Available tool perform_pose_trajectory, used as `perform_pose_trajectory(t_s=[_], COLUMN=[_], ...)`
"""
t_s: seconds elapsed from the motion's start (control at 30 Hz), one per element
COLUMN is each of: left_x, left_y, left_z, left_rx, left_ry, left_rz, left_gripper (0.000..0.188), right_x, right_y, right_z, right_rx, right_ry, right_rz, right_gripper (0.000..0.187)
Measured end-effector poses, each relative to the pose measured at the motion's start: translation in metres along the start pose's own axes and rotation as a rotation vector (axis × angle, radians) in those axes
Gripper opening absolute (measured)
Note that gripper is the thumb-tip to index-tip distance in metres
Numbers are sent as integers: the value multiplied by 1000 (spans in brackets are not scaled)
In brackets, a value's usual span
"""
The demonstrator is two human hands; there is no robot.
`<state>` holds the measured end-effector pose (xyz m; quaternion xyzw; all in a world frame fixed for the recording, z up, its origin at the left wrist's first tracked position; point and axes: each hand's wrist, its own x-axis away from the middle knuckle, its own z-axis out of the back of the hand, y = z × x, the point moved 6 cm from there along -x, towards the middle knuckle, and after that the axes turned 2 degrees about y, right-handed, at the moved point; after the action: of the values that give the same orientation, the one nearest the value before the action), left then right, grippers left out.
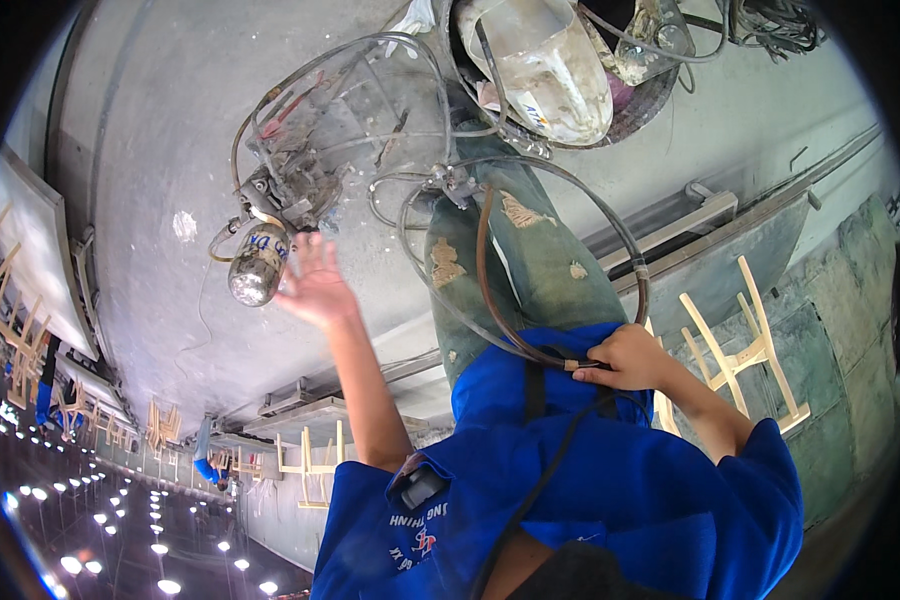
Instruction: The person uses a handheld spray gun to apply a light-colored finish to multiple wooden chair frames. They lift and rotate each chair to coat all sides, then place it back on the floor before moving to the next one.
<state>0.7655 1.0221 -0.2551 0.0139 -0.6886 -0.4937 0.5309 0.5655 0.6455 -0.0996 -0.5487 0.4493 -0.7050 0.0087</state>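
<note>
My left hand [320,285] reaches out over the floor, open with its fingers spread and slightly blurred. Close beside it is the rounded metal cup [258,268] of what looks like a spray gun; whether the fingertips touch the cup I cannot tell. The gun's body [268,205] lies just beyond, joined to thin hoses. At my waist my right hand [625,360] is closed around a dark hose [530,352]. This hose loops up over my legs toward a metal fitting [456,186] with several hoses at it.
Grimy equipment [305,180] sits beyond the gun, under a large hose loop [245,125]. A paint-stained white container [545,75] rests in a dark round tub [650,115] at the top. Pale wooden frames [745,350] stand right, others [315,465] lower left. A low rail [670,235] runs at right.
</note>
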Motion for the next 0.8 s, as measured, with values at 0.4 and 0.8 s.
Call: perform_pose_trajectory(t_s=[0.4, 0.8], left_x=[-11, 40], left_y=[-344, -269], left_z=[-192, -300], left_rx=[-1390, -1092], left_ry=[-1074, -1101], left_rz=[-89, -633], left_gripper=[61, 33], right_x=[1, 2], right_y=[17, 21], right_z=[-14, -21], right_rx=[-120, -212], right_ry=[78, 161], right_rz=[-97, -56], right_gripper=[61, 64])
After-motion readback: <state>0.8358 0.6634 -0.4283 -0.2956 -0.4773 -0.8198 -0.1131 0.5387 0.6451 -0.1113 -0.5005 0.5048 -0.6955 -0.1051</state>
